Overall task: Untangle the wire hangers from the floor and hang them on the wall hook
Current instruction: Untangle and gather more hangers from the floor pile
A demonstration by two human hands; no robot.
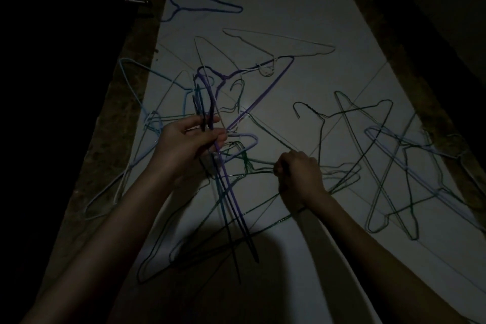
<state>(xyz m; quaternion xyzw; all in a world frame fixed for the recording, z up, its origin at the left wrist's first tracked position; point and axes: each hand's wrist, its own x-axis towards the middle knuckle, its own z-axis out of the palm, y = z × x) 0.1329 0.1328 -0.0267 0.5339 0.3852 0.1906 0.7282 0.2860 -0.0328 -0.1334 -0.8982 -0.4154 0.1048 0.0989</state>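
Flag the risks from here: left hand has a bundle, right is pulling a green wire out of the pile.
1. The left hand grips a bundle of hangers whose lower ends cross the floor pile; lifting may drag others along.
2. The right hand grips a green hanger threaded under neighbours; a hard pull could tighten the tangle or bend wire.
3. Dim light hides the crossings.

Many thin wire hangers [236, 123] are lying tangled on the pale floor [302, 21]; a raised bundle [210, 113] of purple and dark ones is standing almost upright; a blue hanger [200, 6] is lying apart at the far end.
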